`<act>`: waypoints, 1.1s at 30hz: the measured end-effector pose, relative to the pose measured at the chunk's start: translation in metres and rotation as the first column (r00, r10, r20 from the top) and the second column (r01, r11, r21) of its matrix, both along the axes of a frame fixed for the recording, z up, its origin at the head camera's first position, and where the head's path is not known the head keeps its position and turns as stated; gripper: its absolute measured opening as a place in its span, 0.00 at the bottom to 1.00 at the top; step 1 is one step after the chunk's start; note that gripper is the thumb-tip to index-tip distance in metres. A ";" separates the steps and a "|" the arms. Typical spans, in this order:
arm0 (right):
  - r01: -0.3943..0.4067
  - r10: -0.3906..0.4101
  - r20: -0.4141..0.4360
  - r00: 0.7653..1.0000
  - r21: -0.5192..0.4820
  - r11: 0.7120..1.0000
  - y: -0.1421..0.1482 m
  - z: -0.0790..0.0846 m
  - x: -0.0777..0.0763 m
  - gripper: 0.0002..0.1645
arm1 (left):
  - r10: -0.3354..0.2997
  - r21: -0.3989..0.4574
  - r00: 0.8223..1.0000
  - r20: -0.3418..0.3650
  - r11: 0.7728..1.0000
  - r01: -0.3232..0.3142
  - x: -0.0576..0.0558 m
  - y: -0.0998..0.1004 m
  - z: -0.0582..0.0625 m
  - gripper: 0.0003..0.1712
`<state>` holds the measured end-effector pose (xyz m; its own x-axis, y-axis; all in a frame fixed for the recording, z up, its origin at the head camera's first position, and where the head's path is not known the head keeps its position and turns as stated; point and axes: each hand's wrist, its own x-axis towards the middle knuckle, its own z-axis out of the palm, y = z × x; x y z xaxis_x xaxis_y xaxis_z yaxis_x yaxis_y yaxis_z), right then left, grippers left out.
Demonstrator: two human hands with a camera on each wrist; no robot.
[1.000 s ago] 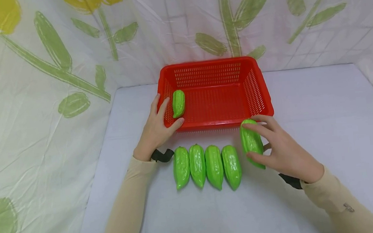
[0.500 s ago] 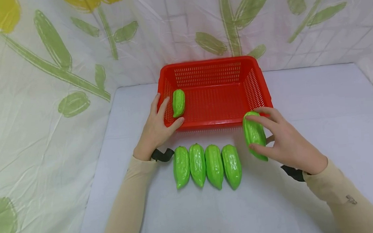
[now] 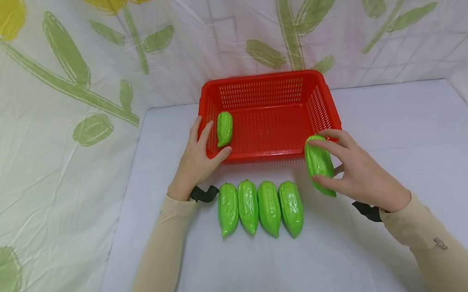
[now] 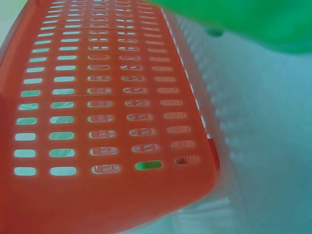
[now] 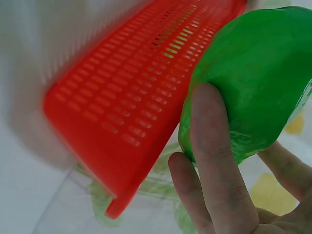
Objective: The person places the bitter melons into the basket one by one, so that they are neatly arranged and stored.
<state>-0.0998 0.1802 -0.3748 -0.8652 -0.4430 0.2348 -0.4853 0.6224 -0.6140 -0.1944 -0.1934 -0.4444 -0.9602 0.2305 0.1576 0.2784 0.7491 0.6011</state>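
My right hand [image 3: 359, 170] holds a glossy green bitter melon [image 3: 318, 164] between thumb and fingers, at the front right corner of the red basket [image 3: 276, 154]. In the right wrist view this bitter melon [image 5: 258, 83] is large, fingers [image 5: 214, 146] along its side and the basket's slotted wall [image 5: 112, 102] beyond it. My left hand [image 3: 195, 163] rests on the basket's front left corner, fingers spread. Inside the basket, near that hand, lies another bitter melon [image 3: 225, 128]. The left wrist view is mostly filled by the basket wall [image 4: 107, 195].
Several more bitter melons [image 3: 248, 207] lie side by side in a row in front of the basket, tips toward me. They stand on a white-covered table [image 3: 270, 272]. A flower-patterned curtain [image 3: 224, 35] hangs behind and at the left.
My right hand has moved forward and slightly right with its bitter melon, which now overlaps the basket's front rim. The left hand, the row and the basket have stayed put.
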 end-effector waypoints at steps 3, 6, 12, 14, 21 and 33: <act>0.002 -0.002 0.002 1.000 0.002 1.000 0.000 0.001 -0.003 0.43 | 0.002 -0.003 1.000 0.002 1.000 -0.002 0.000 0.000 0.000 0.53; 0.003 -0.003 0.006 1.000 0.004 1.000 -0.001 0.002 -0.007 0.42 | 0.002 -0.005 1.000 0.002 1.000 -0.002 0.000 -0.001 0.000 0.53; 0.011 -0.011 0.028 1.000 0.015 1.000 -0.001 0.004 -0.013 0.41 | -0.003 -0.002 1.000 -0.005 1.000 0.003 0.000 0.000 0.001 0.53; 0.011 -0.012 0.034 0.999 0.018 1.000 -0.001 0.004 -0.015 0.41 | -0.003 0.000 1.000 -0.004 1.000 0.003 0.000 0.000 0.001 0.53; 0.007 -0.008 0.039 0.999 0.026 1.000 -0.001 0.006 -0.020 0.41 | -0.003 -0.003 1.000 -0.005 1.000 0.003 0.001 0.000 0.001 0.53; 0.026 -0.029 0.072 0.997 0.049 0.998 -0.002 0.011 -0.031 0.41 | 0.002 -0.005 1.000 0.006 1.000 -0.002 0.001 0.001 0.003 0.53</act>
